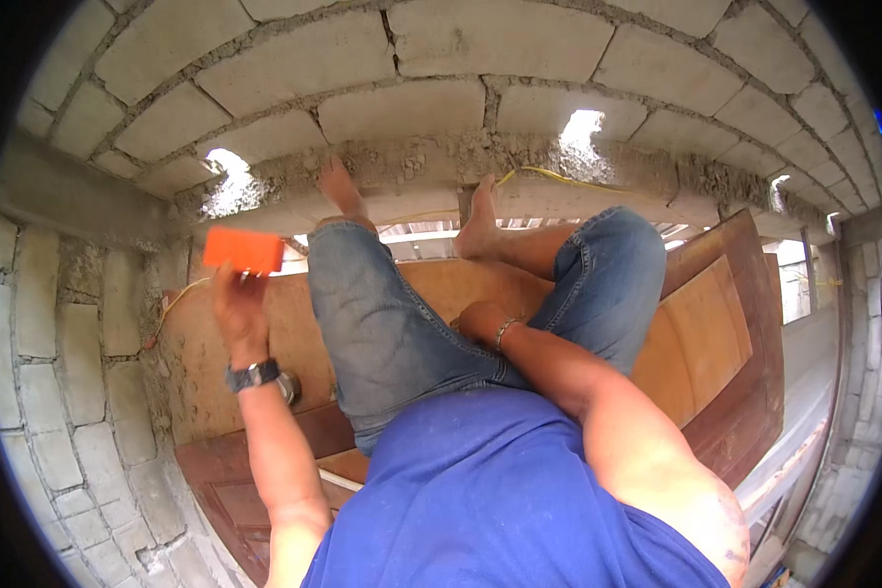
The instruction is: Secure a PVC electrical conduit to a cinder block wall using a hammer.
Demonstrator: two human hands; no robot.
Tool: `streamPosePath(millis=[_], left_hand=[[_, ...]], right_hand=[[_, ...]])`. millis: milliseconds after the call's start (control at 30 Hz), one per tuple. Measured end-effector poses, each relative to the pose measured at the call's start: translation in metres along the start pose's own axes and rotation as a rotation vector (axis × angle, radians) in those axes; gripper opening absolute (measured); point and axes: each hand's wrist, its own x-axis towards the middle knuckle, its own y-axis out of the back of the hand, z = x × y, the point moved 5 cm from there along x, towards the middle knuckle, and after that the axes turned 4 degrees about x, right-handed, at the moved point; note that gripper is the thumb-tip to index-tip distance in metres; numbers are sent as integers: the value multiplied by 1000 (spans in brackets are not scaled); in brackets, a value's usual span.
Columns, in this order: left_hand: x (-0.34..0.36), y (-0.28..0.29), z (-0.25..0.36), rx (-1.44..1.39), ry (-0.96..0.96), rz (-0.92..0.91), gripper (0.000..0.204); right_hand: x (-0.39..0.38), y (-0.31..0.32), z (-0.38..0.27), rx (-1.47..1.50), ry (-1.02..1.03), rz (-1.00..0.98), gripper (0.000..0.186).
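My left hand point(241, 309) is raised at the left, closed on the lower edge of a flat, rectangular orange object point(244, 251). It looks slightly blurred, and I cannot make out its exact kind. My right hand point(484, 321) rests between my thighs, over the wooden board, with its fingers curled in. What those fingers hold, if anything, is hidden. Below my left wrist, partly behind it, a round metallic thing point(288, 388) shows against the wood.
I sit on brown wooden door panels point(735, 363) and a lighter board point(426, 279). My bare feet press toward a grey block wall point(412, 49) with gaps letting in light. A yellow cord point(568, 180) runs along its base. Another block wall point(39, 333) stands at the left.
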Motion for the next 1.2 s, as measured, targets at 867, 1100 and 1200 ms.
streamPosePath(millis=[867,1100,1200], left_hand=[[123,-333,-161,-238,508,-344,30],[125,-336,-182,-192,554,-372,29],[135,-319,-178,-206,478,-373,29]], right_hand=[[45,26,80,400,149,370,43],[-9,72,71,503,63,391,42],[-10,78,66,434,65,365,42]])
